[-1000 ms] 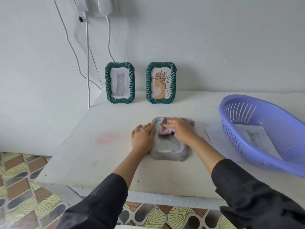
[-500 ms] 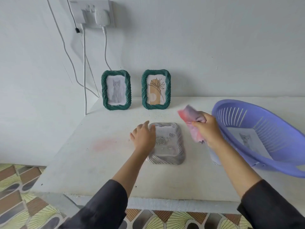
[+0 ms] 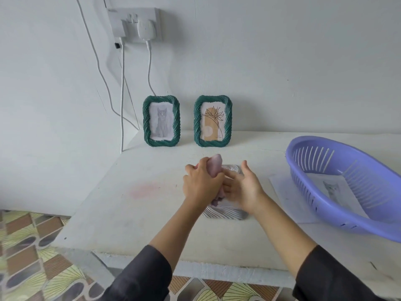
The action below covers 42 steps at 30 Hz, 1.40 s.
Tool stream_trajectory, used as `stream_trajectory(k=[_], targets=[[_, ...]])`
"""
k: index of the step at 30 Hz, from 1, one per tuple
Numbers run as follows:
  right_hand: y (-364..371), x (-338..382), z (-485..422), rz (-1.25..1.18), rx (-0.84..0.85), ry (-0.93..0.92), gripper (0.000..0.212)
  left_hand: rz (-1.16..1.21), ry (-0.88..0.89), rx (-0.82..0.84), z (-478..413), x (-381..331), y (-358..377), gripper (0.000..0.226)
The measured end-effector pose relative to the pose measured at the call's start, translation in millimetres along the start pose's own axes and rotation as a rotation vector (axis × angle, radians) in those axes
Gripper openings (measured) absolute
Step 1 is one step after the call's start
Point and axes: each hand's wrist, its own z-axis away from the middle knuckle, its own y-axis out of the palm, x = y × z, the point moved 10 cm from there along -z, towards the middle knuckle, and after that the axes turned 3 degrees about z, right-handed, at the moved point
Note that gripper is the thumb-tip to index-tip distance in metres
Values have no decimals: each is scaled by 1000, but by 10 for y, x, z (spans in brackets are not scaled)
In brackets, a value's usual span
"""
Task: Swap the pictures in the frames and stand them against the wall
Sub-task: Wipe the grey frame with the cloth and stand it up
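Right of grey frame — basket on paper; left hand grips cloth.

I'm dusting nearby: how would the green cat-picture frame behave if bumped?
The cat-picture frame stands upright on its narrow bottom edge by the wall, so it would probably tip easily. Its thick twisted border looks rigid, so it should lift as one stiff piece.

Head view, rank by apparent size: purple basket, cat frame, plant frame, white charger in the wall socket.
1. purple basket: largest by far, though it is nearest the camera and cut off by the picture's edge.
2 and 3. cat frame and plant frame: they look alike, so no ranking.
4. white charger: smallest.
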Motion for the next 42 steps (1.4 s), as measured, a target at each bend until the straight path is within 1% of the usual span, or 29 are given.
stream_trajectory(k=[1, 3, 4, 5, 6, 8, 9, 12, 16, 18, 19, 21, 23, 24, 25, 27, 28, 30, 32, 33, 34, 35, 36, 37, 38, 39, 41, 42], targets=[[-124, 41, -33, 115, -80, -46, 70, -63, -1, -51, -41, 89, -114, 57], [-350, 221, -11, 476, -256, -161, 58, -201, -33, -141, -162, 351, -351, 58], [-453, 338, 30, 668, -354, -236, 51, -275, -57, -154, -241, 513, -423, 60], [-550, 424, 84, 847, -451, -285, 45, -349, -78, -134, -316, 675, -446, 61], [-647, 447, 114, 995, -520, -287, 41, -411, -95, -87, -379, 825, -415, 62], [-794, 375, 82, 1178, -564, -235, 41, -489, -120, 12, -432, 1046, -272, 67], [-824, 322, 60, 1225, -558, -230, 42, -515, -125, 36, -431, 1104, -209, 69], [-795, 232, 6, 1337, -542, -304, 42, -551, -111, 26, -437, 1141, -155, 68], [-774, 243, 32, 1365, -559, -359, 45, -576, -92, 44, -435, 1127, -178, 65], [-770, 236, 48, 1380, -557, -350, 48, -591, -87, 63, -439, 1130, -183, 65], [-778, 226, 61, 1383, -565, -333, 51, -585, -72, 44, -441, 1097, -204, 65], [-776, 238, 115, 1416, -616, -315, 52, -539, -1, -66, -410, 916, -278, 61], [-755, 276, 189, 1523, -706, -285, 49, -474, 75, -156, -332, 668, -293, 55], [-739, 283, 213, 1580, -739, -260, 49, -466, 95, -134, -302, 577, -217, 53], [-721, 269, 227, 1612, -747, -226, 48, -490, 101, -71, -270, 516, -86, 52], [-715, 214, 214, 1595, -727, -156, 44, -546, 89, 75, -198, 475, 202, 47], [-718, 201, 205, 1552, -722, -142, 40, -535, 81, 103, -169, 456, 285, 42], [-726, 226, 225, 1396, -726, -169, 30, -463, 51, 98, -144, 425, 333, 36], [-766, 244, 239, 1241, -719, -178, 42, -388, -20, 110, -164, 447, 323, 35], [-798, 236, 249, 1148, -715, -153, 45, -341, -55, 112, -191, 481, 304, 34], [-819, 240, 243, 1047, -693, -155, 40, -265, -79, 109, -231, 516, 286, 32], [-855, 228, 230, 908, -663, -145, 27, -156, -79, 99, -275, 529, 258, 28], [-865, 225, 214, 744, -620, -148, 8, -12, -60, 97, -301, 509, 227, 20], [-876, 206, 195, 578, -573, -125, 11, 147, -33, 106, -306, 458, 202, 15], [-879, 195, 177, 447, -522, -98, 16, 307, -20, 118, -312, 401, 171, 17], [-858, 233, 177, 369, -476, -91, 15, 467, -23, 141, -328, 339, 142, 17], [-792, 383, 197, 347, -393, -87, 17, 739, -63, 232, -347, 164, 96, 17], [-749, 493, 215, 355, -362, -98, 19, 825, -86, 279, -371, 74, 78, 19]])
